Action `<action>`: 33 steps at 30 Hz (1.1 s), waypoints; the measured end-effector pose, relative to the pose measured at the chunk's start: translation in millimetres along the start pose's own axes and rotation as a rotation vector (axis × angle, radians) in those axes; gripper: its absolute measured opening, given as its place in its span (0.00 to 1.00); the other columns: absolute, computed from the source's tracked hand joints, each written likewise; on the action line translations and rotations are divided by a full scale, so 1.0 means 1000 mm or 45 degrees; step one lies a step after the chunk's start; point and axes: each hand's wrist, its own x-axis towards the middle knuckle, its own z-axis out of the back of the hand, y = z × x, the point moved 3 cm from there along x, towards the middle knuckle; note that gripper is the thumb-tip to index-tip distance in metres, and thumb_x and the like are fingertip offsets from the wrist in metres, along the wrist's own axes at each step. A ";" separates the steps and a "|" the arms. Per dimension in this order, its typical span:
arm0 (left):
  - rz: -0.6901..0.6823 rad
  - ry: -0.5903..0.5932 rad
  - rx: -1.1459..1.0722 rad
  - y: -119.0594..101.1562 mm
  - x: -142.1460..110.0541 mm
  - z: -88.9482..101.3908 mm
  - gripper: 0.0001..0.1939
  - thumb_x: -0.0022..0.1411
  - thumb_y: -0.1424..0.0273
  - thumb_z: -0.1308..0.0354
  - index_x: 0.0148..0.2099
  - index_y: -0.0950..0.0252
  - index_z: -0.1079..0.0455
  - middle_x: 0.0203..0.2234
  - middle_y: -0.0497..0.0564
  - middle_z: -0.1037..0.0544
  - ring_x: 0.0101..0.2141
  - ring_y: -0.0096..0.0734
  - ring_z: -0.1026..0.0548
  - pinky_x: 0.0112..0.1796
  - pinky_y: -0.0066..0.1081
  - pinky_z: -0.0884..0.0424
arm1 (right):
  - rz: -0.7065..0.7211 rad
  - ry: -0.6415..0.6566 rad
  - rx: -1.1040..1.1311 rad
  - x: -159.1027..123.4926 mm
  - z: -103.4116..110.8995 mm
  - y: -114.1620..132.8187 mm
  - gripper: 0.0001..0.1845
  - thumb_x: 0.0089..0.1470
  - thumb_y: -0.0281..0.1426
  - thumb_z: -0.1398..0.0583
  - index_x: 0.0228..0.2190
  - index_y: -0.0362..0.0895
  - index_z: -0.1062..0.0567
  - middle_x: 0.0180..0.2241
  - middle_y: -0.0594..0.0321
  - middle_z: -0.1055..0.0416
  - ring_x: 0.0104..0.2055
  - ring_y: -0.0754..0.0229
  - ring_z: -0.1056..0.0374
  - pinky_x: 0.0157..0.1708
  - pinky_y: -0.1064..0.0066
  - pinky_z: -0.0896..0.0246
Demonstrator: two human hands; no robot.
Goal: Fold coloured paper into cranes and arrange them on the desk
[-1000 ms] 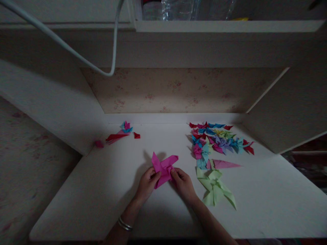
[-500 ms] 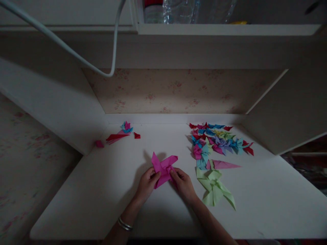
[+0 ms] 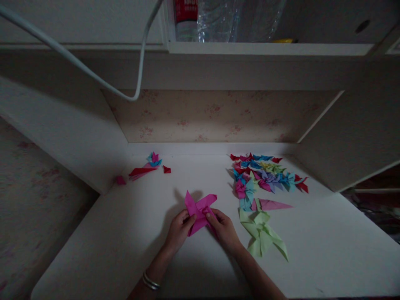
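A magenta origami pinwheel with pointed flaps is held between both hands, a little above the white table. My left hand grips its left edge, thumb on top and fingers beneath. On the other side my right hand pinches the right part, the thumb pressing near the centre folds. The fingertips under the paper are hidden. To the right of my right hand lies a larger pale green folded paper pinwheel. Just behind that rests a pink pointed paper piece.
Many colourful folded paper pieces are heaped at the back right of the white table. A smaller group with a red folded strip lies at the back left. A white cable hangs overhead, beside a shelf holding plastic bottles.
The whole view has shifted slightly, so the scene sits a little lower. Both hands keep their hold on the magenta pinwheel, and the right thumb has shifted slightly near its centre.
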 end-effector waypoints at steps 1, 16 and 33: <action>0.004 0.000 -0.004 -0.001 0.000 0.000 0.16 0.57 0.61 0.39 0.44 0.67 0.28 0.40 0.57 0.20 0.39 0.39 0.23 0.44 0.34 0.30 | 0.002 0.008 0.003 0.000 0.000 0.001 0.22 0.53 0.47 0.40 0.42 0.44 0.23 0.40 0.58 0.24 0.42 0.52 0.30 0.44 0.64 0.38; -0.022 -0.025 0.039 0.000 -0.001 0.002 0.17 0.56 0.60 0.40 0.43 0.66 0.27 0.39 0.55 0.20 0.40 0.39 0.23 0.43 0.33 0.30 | -0.010 -0.027 -0.037 -0.001 0.000 -0.004 0.21 0.53 0.46 0.40 0.41 0.44 0.23 0.36 0.59 0.24 0.40 0.54 0.31 0.41 0.66 0.39; -0.024 0.000 0.069 0.000 -0.004 0.000 0.16 0.56 0.59 0.40 0.42 0.66 0.27 0.39 0.57 0.20 0.40 0.40 0.23 0.43 0.35 0.29 | -0.093 0.020 0.203 -0.001 -0.004 0.000 0.23 0.50 0.49 0.39 0.37 0.44 0.23 0.33 0.60 0.25 0.34 0.57 0.32 0.37 0.68 0.39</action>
